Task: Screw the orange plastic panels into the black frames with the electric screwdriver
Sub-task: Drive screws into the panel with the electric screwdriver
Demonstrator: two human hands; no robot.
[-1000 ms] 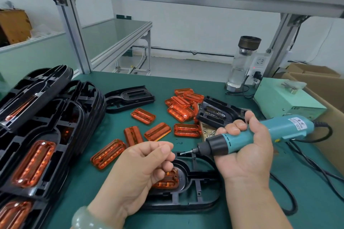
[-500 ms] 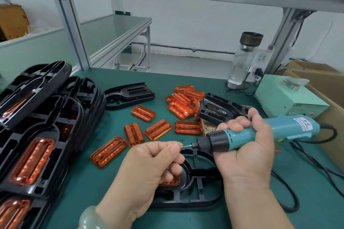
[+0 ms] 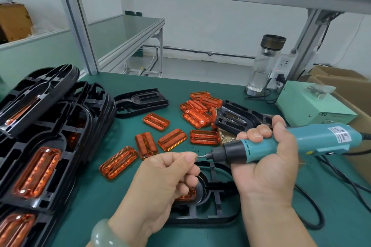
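Fingers (image 3: 255,133) round screwdriver (image 3: 291,144) — water (image 3: 258,80) in bottle (image 3: 266,57)

The left hand (image 3: 164,178) has a thick, smooth, rounded bangle (image 3: 104,234) of pale milky green, glossy and slightly translucent, around its wrist. On it and the right hand (image 3: 267,170), the visible fingernails are short and unpainted.

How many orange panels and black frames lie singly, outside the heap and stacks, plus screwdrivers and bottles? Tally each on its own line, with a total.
Single panels: 5
Single frames: 3
Screwdriver: 1
Bottle: 1
Total: 10
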